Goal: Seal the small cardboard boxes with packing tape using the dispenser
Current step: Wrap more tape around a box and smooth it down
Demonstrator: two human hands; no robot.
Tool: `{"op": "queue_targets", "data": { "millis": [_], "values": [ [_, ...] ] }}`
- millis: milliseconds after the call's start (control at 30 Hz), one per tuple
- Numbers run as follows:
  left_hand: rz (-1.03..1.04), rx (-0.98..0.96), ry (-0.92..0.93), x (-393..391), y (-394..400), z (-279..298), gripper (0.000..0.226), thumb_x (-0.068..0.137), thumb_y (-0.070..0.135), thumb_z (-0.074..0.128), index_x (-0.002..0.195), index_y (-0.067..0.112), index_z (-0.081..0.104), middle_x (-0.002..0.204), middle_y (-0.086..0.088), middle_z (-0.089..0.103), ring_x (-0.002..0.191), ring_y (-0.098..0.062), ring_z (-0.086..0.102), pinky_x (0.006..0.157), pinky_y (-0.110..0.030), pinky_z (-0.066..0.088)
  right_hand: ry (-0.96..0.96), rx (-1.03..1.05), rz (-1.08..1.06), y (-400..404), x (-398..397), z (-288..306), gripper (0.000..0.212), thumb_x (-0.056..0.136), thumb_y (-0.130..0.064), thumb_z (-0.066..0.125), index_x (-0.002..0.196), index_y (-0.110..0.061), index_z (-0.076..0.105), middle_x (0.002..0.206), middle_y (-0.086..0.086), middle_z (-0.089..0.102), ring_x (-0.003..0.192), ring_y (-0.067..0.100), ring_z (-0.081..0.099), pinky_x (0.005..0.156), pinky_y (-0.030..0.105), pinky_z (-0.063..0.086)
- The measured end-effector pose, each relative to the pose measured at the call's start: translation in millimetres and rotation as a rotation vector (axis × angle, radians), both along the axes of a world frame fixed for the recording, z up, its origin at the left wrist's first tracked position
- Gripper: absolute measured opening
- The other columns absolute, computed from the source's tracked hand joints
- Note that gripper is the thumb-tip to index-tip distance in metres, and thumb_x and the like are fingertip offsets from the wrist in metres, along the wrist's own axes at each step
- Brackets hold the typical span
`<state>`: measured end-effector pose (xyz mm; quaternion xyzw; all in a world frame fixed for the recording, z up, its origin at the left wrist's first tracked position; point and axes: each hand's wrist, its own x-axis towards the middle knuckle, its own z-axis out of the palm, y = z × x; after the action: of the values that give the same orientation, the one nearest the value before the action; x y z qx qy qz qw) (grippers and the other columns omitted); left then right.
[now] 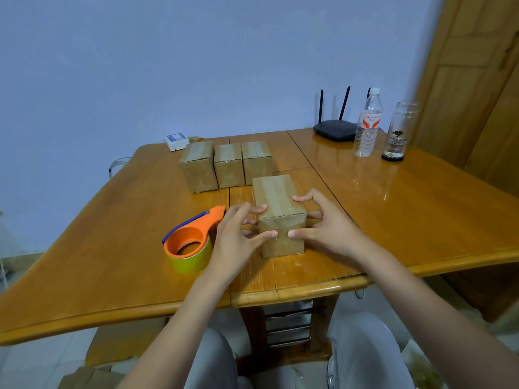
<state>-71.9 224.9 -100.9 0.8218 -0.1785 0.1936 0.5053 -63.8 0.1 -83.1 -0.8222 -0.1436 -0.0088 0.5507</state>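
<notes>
Both hands, left and right, grip taped box; bottle empty, jar holds a little water.

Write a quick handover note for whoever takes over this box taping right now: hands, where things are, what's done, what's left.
Left hand and right hand both grip the near box from its sides, thumbs on its front face.
Tape already runs along its top seam.
Dispenser lies on the table, left of that box, untouched.
Three taped boxes stand in a row behind.
Left: press the tape ends down, set this box with the others.
</notes>
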Motion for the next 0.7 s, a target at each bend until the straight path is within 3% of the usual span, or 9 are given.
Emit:
{"op": "queue_targets", "data": {
  "millis": [167,300,433,600,700],
  "values": [
    [0.021,0.009,0.0,-1,-1,0,0.047,0.075,0.035,0.085,0.105,0.054,0.054,0.126,0.008,0.056,0.104,-0.006,0.061,0.075,-0.02,0.059,-0.024,-0.043,-0.019,3,-6,2,0.06,0.076,-0.034,0.087,0.111,-0.06,0.046,0.126,0.001,0.064,0.103,0.016,0.071,0.087,0.043,0.061],
    [0.044,0.017,0.001,-2,-4,0,0.045,0.075,0.034,0.085,0.111,0.042,0.059,0.123,0.009,0.054,0.104,-0.005,0.059,0.077,-0.021,0.059,-0.056,-0.107,-0.026,9,-8,1,0.061,0.081,-0.032,0.083,0.114,-0.059,0.038,0.114,-0.01,0.064,0.103,0.015,0.07,0.089,0.044,0.06],
    [0.051,0.015,0.028,-4,-4,0,0.044,0.077,0.033,0.085,0.112,0.039,0.059,0.126,0.01,0.054,0.105,-0.004,0.06,0.079,-0.02,0.059,0.052,-0.042,0.056,1,-9,4,0.068,0.081,-0.028,0.084,0.125,-0.054,0.04,0.122,0.004,0.069,0.097,0.016,0.074,0.089,0.045,0.06],
    [0.051,0.014,0.033,-5,-5,0,0.045,0.077,0.035,0.085,0.112,0.041,0.058,0.126,0.01,0.053,0.105,-0.002,0.058,0.077,-0.016,0.056,0.04,-0.044,0.012,3,-10,5,0.079,0.057,-0.061,0.088,0.122,-0.057,0.042,0.125,0.003,0.067,0.103,0.015,0.072,0.09,0.045,0.059],
    [0.057,0.013,0.039,-5,-6,2,0.045,0.076,0.035,0.085,0.111,0.042,0.058,0.126,0.01,0.053,0.105,-0.003,0.058,0.076,-0.016,0.056,-0.022,-0.056,-0.047,10,-7,-2,0.066,0.069,-0.053,0.086,0.118,-0.056,0.042,0.12,0.001,0.07,0.106,0.015,0.07,0.087,0.045,0.06]
  ]
}}
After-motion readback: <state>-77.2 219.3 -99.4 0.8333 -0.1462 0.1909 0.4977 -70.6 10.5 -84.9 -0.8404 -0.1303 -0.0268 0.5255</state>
